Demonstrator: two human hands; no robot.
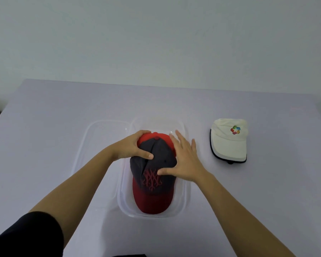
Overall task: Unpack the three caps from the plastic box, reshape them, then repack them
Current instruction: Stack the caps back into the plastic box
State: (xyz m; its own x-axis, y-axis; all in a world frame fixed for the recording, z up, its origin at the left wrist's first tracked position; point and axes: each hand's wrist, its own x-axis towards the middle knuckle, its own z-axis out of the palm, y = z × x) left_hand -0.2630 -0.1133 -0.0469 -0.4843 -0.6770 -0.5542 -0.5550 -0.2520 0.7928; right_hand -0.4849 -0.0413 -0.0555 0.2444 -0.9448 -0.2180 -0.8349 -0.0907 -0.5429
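A clear plastic box (185, 197) stands in the middle of the table. In it lies a dark grey cap with a red brim and red embroidery (154, 184), brim toward me. A red cap (146, 136) shows under its far edge. My left hand (132, 145) grips the crown's left back, thumb pressed into the grey fabric. My right hand (183, 160) lies flat with spread fingers on the crown's right side. A cream cap with a coloured logo (228, 140) rests on the table to the right of the box.
The box's clear lid (93, 151) lies flat just left of the box, partly under it. The table (63, 117) is covered in pale lilac cloth, with a wall behind its far edge.
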